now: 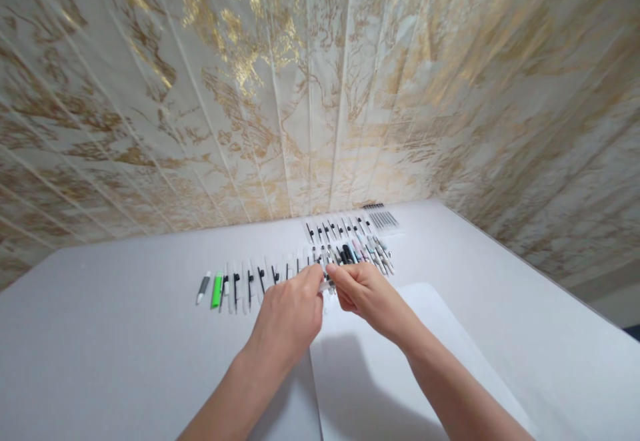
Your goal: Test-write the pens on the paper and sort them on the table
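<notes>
Body, one person: two hands and two forearms, bare for the whole visible length. Left hand: uncovered from fingers to wrist; back broad, gently rounded; knuckles softly ridged. Right hand: likewise uncovered; thumb short-looking, blunt at the tip; fingers slim. Wrists: slender, both uncovered. Left forearm, on the side of the left edge of the table: smooth in outline, narrowest at the wrist, broadening away from the hand. Right forearm, on the side of the right edge: longer in visible extent, similar taper, plain surface. Fingernails: too small to tell.
</notes>
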`<control>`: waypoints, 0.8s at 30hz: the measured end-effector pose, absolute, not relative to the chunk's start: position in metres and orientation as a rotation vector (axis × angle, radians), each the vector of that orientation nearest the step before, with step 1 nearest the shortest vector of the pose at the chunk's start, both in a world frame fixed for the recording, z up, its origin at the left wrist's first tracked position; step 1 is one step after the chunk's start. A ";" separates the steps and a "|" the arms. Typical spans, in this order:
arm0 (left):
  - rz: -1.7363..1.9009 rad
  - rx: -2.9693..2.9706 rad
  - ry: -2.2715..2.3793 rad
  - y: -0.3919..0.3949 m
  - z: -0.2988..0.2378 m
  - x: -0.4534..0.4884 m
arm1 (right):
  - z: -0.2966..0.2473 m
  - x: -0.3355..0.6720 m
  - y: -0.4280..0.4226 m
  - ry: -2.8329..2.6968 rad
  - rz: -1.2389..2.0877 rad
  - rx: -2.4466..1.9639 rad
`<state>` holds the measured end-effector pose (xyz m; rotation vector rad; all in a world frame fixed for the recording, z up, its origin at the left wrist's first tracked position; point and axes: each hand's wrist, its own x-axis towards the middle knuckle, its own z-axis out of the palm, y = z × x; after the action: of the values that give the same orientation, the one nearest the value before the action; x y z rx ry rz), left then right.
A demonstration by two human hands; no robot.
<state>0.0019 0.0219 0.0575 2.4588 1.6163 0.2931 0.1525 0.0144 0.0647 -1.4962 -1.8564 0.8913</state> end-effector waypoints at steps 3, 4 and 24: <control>0.341 2.421 1.529 0.023 0.059 0.001 | 0.074 0.155 0.009 -1.996 0.603 -1.516; 0.353 2.404 1.487 0.023 0.059 0.000 | 0.077 0.155 0.008 -2.044 0.497 -1.499; 0.434 2.230 1.202 0.016 0.057 0.009 | 0.058 0.162 0.002 -1.529 0.664 -1.288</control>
<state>0.0089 0.0158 0.0569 2.2304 1.2017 0.4343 0.1616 0.0020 0.0585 -1.2878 -1.5291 0.6639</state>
